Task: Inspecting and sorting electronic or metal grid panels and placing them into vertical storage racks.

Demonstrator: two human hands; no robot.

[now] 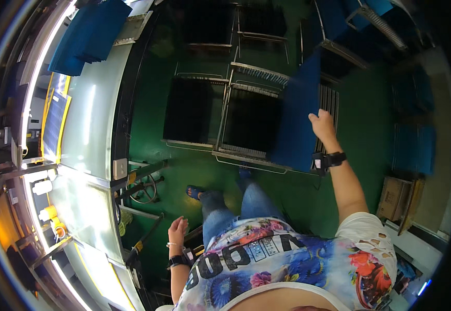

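My right hand (323, 125), a dark band on its wrist, is closed on the right edge of a large thin blue panel (299, 111). The panel stands upright and slightly blurred at the right end of a metal slotted rack (246, 154). Dark panels (251, 119) fill the rack to the left of it. Low at my left side hangs my left hand (178, 231), fingers loosely bent and apart, with nothing visible in it. Nearest to it is the long lit table's frame.
A long glass-topped table (88, 124) runs along my left, with a stack of blue panels (91, 36) at its far end. A handwheel (145, 191) juts out under it. More racks (262, 36) stand ahead on the green floor. Cardboard boxes (395, 199) sit at right.
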